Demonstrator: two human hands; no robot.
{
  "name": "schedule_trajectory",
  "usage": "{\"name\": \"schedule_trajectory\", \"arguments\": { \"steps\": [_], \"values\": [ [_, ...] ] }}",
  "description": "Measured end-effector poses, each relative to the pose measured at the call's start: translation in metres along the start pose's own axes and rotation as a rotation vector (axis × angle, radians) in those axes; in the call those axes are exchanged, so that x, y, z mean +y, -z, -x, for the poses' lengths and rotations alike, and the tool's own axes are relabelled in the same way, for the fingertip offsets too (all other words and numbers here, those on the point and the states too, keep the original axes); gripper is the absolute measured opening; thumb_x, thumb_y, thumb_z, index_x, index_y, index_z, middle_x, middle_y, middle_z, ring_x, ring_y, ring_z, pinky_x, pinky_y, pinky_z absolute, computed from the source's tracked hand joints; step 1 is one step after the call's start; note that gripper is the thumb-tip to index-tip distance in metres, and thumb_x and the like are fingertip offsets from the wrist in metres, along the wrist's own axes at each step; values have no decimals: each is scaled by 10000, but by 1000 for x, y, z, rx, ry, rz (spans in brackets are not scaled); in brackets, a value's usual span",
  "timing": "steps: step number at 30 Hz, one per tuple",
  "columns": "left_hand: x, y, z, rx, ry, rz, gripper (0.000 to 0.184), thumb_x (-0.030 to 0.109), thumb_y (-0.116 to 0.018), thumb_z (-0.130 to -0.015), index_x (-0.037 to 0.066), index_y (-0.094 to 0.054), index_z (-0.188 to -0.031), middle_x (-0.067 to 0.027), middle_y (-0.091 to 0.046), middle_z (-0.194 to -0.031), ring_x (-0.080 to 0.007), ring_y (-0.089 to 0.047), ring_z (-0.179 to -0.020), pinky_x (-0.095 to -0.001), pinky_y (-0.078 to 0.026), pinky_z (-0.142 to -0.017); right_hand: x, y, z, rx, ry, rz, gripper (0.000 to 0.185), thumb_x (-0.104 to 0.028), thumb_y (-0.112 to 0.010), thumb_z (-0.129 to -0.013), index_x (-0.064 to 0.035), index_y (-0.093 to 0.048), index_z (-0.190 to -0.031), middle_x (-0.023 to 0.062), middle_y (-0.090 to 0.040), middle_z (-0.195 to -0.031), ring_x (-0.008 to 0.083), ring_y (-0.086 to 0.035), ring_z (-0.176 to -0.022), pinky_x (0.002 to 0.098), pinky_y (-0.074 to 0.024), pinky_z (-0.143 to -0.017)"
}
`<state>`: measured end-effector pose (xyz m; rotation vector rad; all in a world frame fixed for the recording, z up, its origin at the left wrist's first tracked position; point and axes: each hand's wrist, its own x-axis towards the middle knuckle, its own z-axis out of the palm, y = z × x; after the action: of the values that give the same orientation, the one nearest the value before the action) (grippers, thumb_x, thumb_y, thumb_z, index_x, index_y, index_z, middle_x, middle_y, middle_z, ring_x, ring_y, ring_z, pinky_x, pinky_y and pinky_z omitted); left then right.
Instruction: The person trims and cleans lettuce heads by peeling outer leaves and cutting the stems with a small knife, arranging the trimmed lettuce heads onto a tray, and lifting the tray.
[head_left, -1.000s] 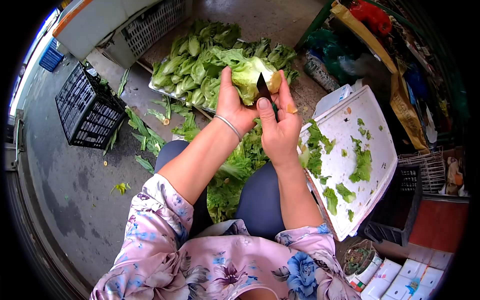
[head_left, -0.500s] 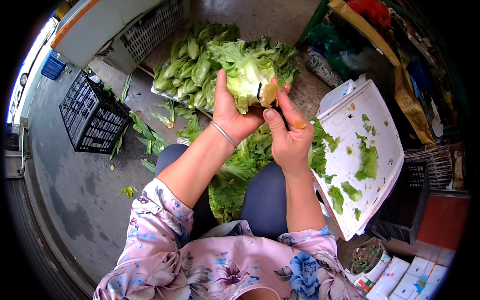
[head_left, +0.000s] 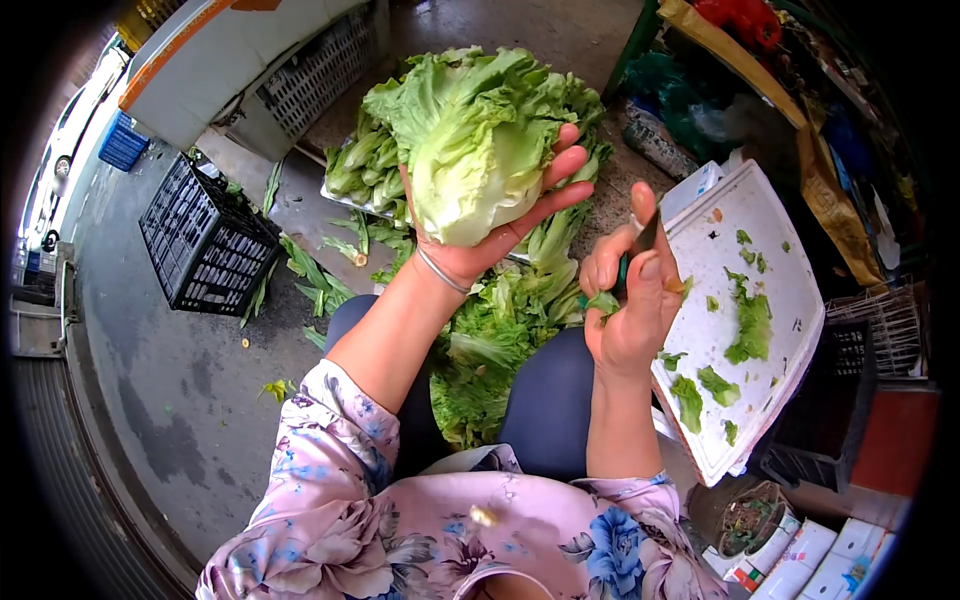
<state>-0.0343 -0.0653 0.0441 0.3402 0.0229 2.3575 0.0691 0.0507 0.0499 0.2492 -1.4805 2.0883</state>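
Note:
A head of lettuce (head_left: 470,150) rests in my left hand (head_left: 500,240), its pale base toward me and the fingers spread beneath and along its right side. To the right, apart from the lettuce, my right hand (head_left: 635,315) is closed around a small knife (head_left: 646,240) with its blade pointing up. A bit of green leaf (head_left: 603,303) clings by those fingers. Behind the held head lies a pile of lettuce (head_left: 355,165) on a low white tray, partly hidden. Loose lettuce leaves (head_left: 490,350) are heaped between my knees. A small pale scrap (head_left: 483,515) shows against my shirt.
At my right stands a white foam board (head_left: 700,450) with scattered leaf scraps. A black crate (head_left: 215,240) sits on the floor at left, with trimmings (head_left: 315,280) beside it. Far right are a dark crate (head_left: 815,440) and white boxes (head_left: 800,555).
The lettuce has turned so its cut stem end no longer shows. My right hand has moved away from it, right and down, and the knife blade now shows upright.

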Motion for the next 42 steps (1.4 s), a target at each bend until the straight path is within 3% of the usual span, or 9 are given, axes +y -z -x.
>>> {"name": "schedule_trajectory", "arguments": {
  "steps": [2, 4, 5, 13, 17, 26, 30, 33, 42],
  "values": [
    [-1, -1, 0, 100, -67, -279, 701, 503, -435, -839, 31, -275, -1332, -225, -295, -1360, -395, -354, -1219, -497, -321, -1003, 3, 0, -1, 9, -52, -19, 469, -295, -624, -824, 26, -516, -1149, -20, -485, -639, 59, -389, -517, 206, -318, -483],
    [-1, 7, -1, -158, 1, -260, 524, 344, -387, -902, 38, -314, -1322, -190, -299, -1374, -357, -318, -1256, -515, -333, -990, 7, -8, 1, 56, -219, 196, 374, -275, -662, -797, 36, -586, -991, 12, -548, -683, 72, -444, -537, 215, -346, -497],
    [-2, 10, -1, -136, -2, -480, 572, 398, -372, -902, 50, -271, -1345, -176, -305, -1374, -347, -298, -1268, -503, -361, -968, 6, -13, 3, 65, -334, 109, 258, -219, -665, -798, 26, -604, -846, 39, -586, -725, 89, -498, -581, 217, -380, -549],
    [-4, 15, -1, -116, 180, -384, 653, 508, -379, -868, 84, -275, -1354, -184, -356, -1331, -363, -399, -1181, -451, -459, -869, 9, -22, 3, 22, -371, 11, 206, -161, -677, -789, 38, -623, -799, 35, -619, -747, 63, -526, -671, 204, -424, -637],
    [-9, 2, 4, -69, 167, -307, 649, 511, -416, -854, 111, -297, -1350, -136, -371, -1335, -352, -420, -1163, -421, -482, -810, 0, -24, 5, 29, -281, 189, 183, -132, -688, -773, 32, -613, -800, 39, -620, -739, 70, -536, -667, 204, -433, -637],
    [-9, -5, 11, 43, 149, -392, 673, 525, -394, -856, 87, -287, -1356, -116, -363, -1350, -346, -427, -1152, -459, -448, -847, -5, -24, 11, 39, -153, 343, 178, -97, -717, -737, 11, -577, -755, 37, -602, -702, 77, -536, -615, 202, -437, -584],
    [-9, 4, 9, 35, 161, -666, 630, 479, -401, -870, 88, -296, -1352, -110, -370, -1347, -343, -406, -1168, -468, -417, -885, -6, -24, 10, 108, -186, 283, 200, -107, -725, -730, -5, -554, -725, 36, -586, -667, 83, -529, -587, 208, -435, -561],
    [-9, -1, 9, 70, 229, -207, 602, 454, -403, -877, 87, -306, -1345, -120, -376, -1339, -343, -408, -1163, -471, -410, -894, -1, -20, 11, 127, -159, 284, 200, -122, -734, -724, -8, -570, -733, 19, -591, -677, 69, -512, -611, 204, -420, -582],
    [-5, -15, 17, 30, 172, -333, 609, 466, -361, -889, 60, -301, -1339, -156, -379, -1325, -352, -424, -1161, -447, -449, -859, -5, -21, 10, -40, -194, 347, 216, -162, -742, -722, 2, -604, -749, 8, -595, -678, 44, -504, -619, 189, -407, -589]
  ]
}}
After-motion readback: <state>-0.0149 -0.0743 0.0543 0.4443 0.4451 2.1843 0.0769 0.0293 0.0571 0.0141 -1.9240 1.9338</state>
